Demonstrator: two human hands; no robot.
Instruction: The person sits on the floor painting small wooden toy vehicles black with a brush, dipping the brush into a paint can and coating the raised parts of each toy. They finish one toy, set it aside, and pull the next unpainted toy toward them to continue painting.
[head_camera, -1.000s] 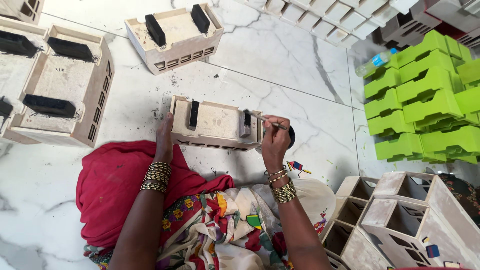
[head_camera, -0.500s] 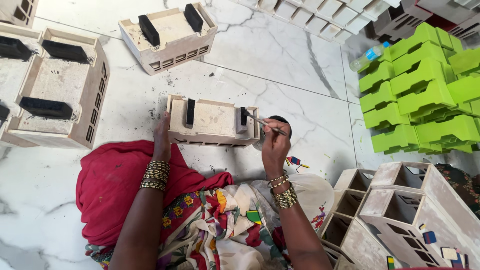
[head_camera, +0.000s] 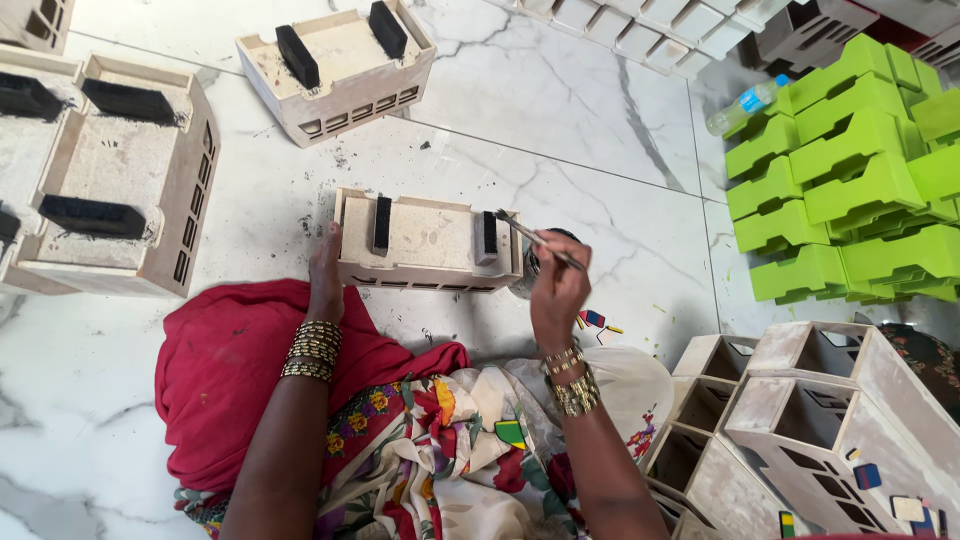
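Note:
A small beige box-shaped piece (head_camera: 428, 242) with two black painted slots lies on the marble floor in front of my lap. My left hand (head_camera: 325, 275) rests flat against its left end, steadying it. My right hand (head_camera: 558, 292) grips a thin paintbrush (head_camera: 535, 238) whose dark tip touches the right black slot. A dark paint pot sits mostly hidden behind my right hand.
Similar beige pieces with black slots lie at the left (head_camera: 110, 180) and at the back (head_camera: 338, 65). Green plastic pieces (head_camera: 850, 170) are stacked at the right, with a plastic bottle (head_camera: 750, 102) beside them. Unpainted beige boxes (head_camera: 800, 430) stand at lower right.
The brush tip has shifted slightly along the right black slot. My left hand stays on the piece's left end.

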